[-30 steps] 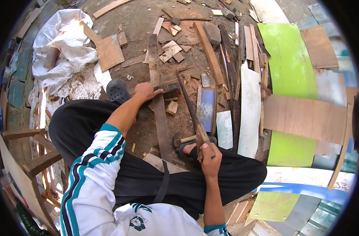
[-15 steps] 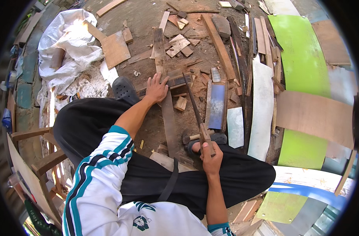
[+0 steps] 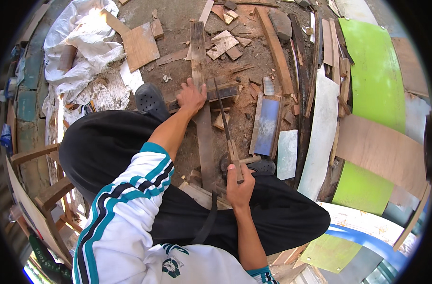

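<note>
A long narrow wooden plank (image 3: 206, 137) runs away from me between my legs, lying across a dark wooden block (image 3: 225, 91). My left hand (image 3: 192, 96) rests on top of it near that block, with the fingers apart and slightly bent. In my right hand (image 3: 240, 188) is the wooden handle of a handsaw (image 3: 224, 113), fingers wrapped round it. The saw's thin dark blade points away from me, just right of the plank. Its tip lies over the block's area; whether it touches the wood, I cannot tell. A dark strap (image 3: 208, 220) hangs by the plank's near end.
Wood offcuts (image 3: 221, 45) litter the dirt floor ahead. Long timbers (image 3: 275, 52) and green sheets (image 3: 372, 71) lie at the right. A white sack (image 3: 81, 42) and a square board (image 3: 140, 46) are at the far left. Clogs (image 3: 151, 100) cover my feet.
My right hand has moved left with the saw, bringing the blade closer to the plank. My left hand stays on the plank, its fingers more bent. The whole view has shifted slightly.
</note>
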The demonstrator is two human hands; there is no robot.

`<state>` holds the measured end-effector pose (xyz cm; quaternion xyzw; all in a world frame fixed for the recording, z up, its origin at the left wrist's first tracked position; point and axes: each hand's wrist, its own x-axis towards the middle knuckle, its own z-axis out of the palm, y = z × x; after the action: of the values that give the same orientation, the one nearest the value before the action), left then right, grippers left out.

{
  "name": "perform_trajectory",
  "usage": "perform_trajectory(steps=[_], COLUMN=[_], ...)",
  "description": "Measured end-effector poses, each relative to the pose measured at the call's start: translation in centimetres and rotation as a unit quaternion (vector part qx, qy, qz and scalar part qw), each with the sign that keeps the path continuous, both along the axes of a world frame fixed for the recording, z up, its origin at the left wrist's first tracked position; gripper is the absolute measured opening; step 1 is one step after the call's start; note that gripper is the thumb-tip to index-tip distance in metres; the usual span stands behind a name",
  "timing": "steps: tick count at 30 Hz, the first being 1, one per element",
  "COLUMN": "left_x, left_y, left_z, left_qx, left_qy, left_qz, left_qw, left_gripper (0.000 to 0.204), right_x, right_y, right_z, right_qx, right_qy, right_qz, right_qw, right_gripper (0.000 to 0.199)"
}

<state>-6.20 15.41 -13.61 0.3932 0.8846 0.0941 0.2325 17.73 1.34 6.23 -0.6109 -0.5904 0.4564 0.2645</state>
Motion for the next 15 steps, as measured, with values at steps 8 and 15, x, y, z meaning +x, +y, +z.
perform_trajectory(steps=[8,15], left_x=[-0.9,-3.3], left_y=[0.2,-1.5], left_z=[1.4,2.6], left_qx=[-0.065,-0.07], left_qy=[-0.016,-0.012], left_qz=[-0.059,-0.184], left_qw=[0.996,0.98], left_gripper=[0.094,0.099], right_x=[0.5,-1.1], right_y=[0.1,-1.2], right_z=[-0.3,-0.6], right_qx=[-0.006,-0.023], right_qy=[-0.041,-0.039], right_qz=[0.013,-0.003], right_qw=[0.999,0.999], right_gripper=[0.026,0.029])
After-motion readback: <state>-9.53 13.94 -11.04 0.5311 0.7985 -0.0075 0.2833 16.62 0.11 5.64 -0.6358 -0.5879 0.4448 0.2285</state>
